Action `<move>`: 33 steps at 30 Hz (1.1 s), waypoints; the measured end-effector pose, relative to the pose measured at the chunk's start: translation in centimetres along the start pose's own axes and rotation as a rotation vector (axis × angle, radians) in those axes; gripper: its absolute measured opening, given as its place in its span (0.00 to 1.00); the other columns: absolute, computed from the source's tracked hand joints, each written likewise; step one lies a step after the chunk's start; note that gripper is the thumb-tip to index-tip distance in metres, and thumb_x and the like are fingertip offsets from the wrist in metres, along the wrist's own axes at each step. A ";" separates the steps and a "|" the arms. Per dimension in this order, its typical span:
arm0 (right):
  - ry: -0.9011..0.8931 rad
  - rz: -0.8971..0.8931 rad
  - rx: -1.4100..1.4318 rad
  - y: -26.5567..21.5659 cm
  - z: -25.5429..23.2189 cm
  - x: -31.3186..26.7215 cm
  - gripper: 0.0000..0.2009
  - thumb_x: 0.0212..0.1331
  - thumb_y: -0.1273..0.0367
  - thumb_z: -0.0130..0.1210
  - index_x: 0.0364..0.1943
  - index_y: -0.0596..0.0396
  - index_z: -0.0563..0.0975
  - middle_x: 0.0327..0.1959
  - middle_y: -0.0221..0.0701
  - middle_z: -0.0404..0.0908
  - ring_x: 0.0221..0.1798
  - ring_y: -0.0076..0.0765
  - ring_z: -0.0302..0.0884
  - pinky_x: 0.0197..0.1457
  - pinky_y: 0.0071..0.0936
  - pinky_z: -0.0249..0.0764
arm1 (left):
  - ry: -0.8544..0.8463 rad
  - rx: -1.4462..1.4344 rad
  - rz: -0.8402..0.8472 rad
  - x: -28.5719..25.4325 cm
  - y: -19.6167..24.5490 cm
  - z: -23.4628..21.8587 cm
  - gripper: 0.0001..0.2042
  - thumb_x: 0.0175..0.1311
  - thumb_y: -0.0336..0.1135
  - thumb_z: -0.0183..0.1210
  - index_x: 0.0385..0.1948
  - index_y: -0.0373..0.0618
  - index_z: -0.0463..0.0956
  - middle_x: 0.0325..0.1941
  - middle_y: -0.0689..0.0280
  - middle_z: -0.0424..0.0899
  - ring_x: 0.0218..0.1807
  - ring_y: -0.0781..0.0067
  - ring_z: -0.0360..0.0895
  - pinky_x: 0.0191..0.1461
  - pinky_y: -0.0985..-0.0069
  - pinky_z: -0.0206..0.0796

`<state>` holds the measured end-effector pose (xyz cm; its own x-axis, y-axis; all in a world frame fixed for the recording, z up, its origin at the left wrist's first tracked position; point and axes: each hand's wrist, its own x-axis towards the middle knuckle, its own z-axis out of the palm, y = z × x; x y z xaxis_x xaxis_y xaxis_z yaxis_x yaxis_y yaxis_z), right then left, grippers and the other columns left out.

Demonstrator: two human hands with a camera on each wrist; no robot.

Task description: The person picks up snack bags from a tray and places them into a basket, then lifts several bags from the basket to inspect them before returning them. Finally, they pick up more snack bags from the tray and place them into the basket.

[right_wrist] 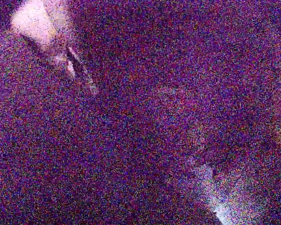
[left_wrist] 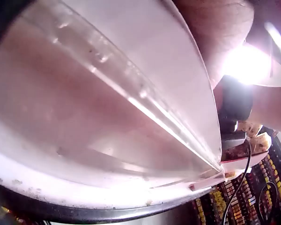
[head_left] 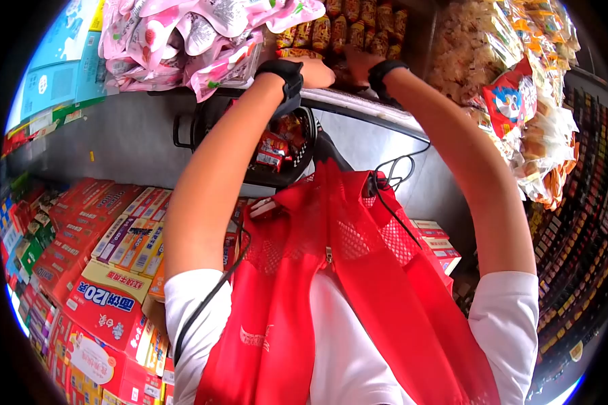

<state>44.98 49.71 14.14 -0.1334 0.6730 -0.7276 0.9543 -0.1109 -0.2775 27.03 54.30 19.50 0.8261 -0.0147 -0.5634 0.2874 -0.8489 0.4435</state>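
In the head view both hands reach into a shelf bin of yellow-and-red wrapped snack packets (head_left: pixel 338 32), which stand in rows. My left hand (head_left: pixel 316 73) is at the bin's front left, close to a packet lying crosswise (head_left: pixel 298 52); its fingers are mostly hidden. Beside it, my right hand (head_left: pixel 361 63) is lower in the bin, right at the front packets, with its fingertips out of sight. I cannot tell what either hand holds. A clear plastic bin wall (left_wrist: pixel 131 89) fills most of the left wrist view. The right wrist view is dark and grainy.
A black basket (head_left: pixel 307 145) with red packets (head_left: pixel 271 150) stands below the shelf edge (head_left: pixel 365 108). Pink bags (head_left: pixel 162 40) lie left of the bin, clear bags of snacks (head_left: pixel 473 47) to its right. Stacked red boxes (head_left: pixel 105 304) are at lower left. Cables (head_left: pixel 402 169) hang near the vest.
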 end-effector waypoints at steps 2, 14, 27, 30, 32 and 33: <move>-0.112 -0.025 -0.123 -0.6 -1.5 -1.2 0.35 0.55 0.54 0.51 0.63 0.58 0.56 0.53 0.49 0.72 0.55 0.51 0.71 0.53 0.39 0.68 | -0.026 -0.156 -0.141 1.4 -1.1 1.5 0.20 0.65 0.39 0.38 0.55 0.43 0.68 0.64 0.59 0.64 0.62 0.53 0.63 0.62 0.60 0.57; 0.157 0.011 -0.152 0.1 -0.1 0.4 0.25 0.42 0.75 0.57 0.51 0.57 0.73 0.43 0.48 0.78 0.43 0.52 0.78 0.34 0.44 0.75 | 0.054 -0.558 -0.489 -1.1 1.3 -0.3 0.35 0.58 0.55 0.42 0.63 0.39 0.56 0.68 0.53 0.55 0.70 0.56 0.51 0.69 0.66 0.45; 0.115 -0.174 -0.078 0.3 -2.1 1.6 0.12 0.38 0.75 0.55 0.31 0.63 0.79 0.29 0.49 0.80 0.29 0.47 0.80 0.25 0.43 0.69 | 0.242 0.076 -0.018 -2.4 2.8 -0.1 0.13 0.59 0.33 0.45 0.42 0.42 0.74 0.64 0.71 0.66 0.59 0.59 0.64 0.62 0.63 0.56; 0.070 -0.107 -0.102 -0.1 -2.3 1.5 0.09 0.36 0.75 0.55 0.26 0.65 0.79 0.26 0.48 0.79 0.28 0.47 0.79 0.25 0.44 0.69 | 0.118 0.054 -0.071 -1.8 3.5 -0.7 0.15 0.60 0.36 0.42 0.45 0.44 0.71 0.64 0.68 0.66 0.61 0.57 0.62 0.63 0.59 0.55; 0.093 -0.112 -0.117 -0.3 -2.7 1.0 0.08 0.36 0.75 0.55 0.23 0.66 0.78 0.24 0.49 0.78 0.27 0.47 0.78 0.25 0.44 0.69 | 0.078 -0.060 -0.232 -0.5 3.7 -0.4 0.18 0.62 0.44 0.38 0.46 0.47 0.71 0.65 0.64 0.64 0.63 0.52 0.59 0.64 0.55 0.53; 0.099 -0.109 -0.143 -0.1 -2.6 1.2 0.07 0.36 0.75 0.55 0.23 0.66 0.78 0.25 0.49 0.78 0.27 0.47 0.78 0.25 0.44 0.69 | 0.059 -0.130 -0.326 -0.4 4.1 -0.7 0.20 0.63 0.49 0.36 0.46 0.49 0.71 0.65 0.61 0.63 0.64 0.50 0.58 0.65 0.54 0.52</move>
<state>45.43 52.48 14.93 -0.2180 0.7449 -0.6305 0.9648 0.0673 -0.2542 28.26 51.25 22.01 0.7061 0.2794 -0.6507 0.5966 -0.7297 0.3342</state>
